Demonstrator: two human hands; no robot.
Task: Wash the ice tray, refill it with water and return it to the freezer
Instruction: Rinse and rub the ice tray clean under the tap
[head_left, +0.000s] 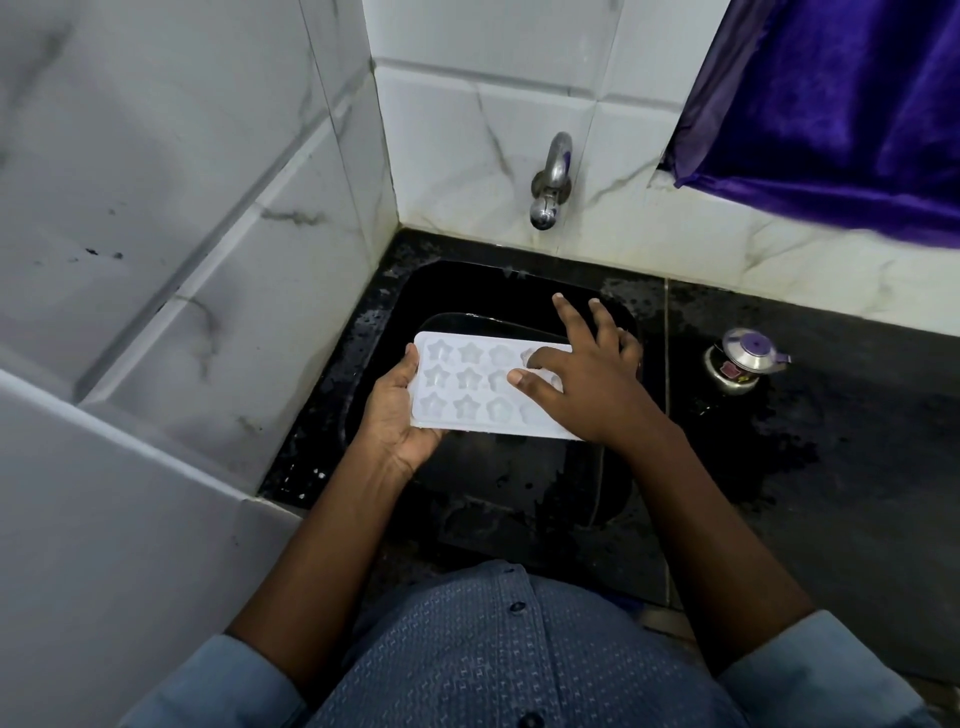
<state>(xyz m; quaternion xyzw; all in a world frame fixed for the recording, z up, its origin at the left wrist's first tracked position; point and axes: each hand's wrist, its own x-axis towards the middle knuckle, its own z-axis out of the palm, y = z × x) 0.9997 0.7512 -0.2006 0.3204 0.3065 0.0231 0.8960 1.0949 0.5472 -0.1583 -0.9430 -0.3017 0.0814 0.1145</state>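
Observation:
A white ice tray (470, 387) with star-shaped cups is held level over the black sink (410, 291). My left hand (397, 415) grips its left end, thumb over the rim and palm beneath. My right hand (582, 376) lies spread over the tray's right part, thumb and forefinger touching the cups and the other fingers stretched out past the far edge. The right end of the tray is hidden under that hand. A chrome tap (550, 182) juts from the tiled wall above the sink, and no water stream shows.
A dark wet counter (831, 441) runs to the right of the sink, with a small steel lidded pot (740, 358) on it. A purple cloth (831, 104) hangs at the upper right. White marble-look tiled walls (182, 234) close in the left side and the back.

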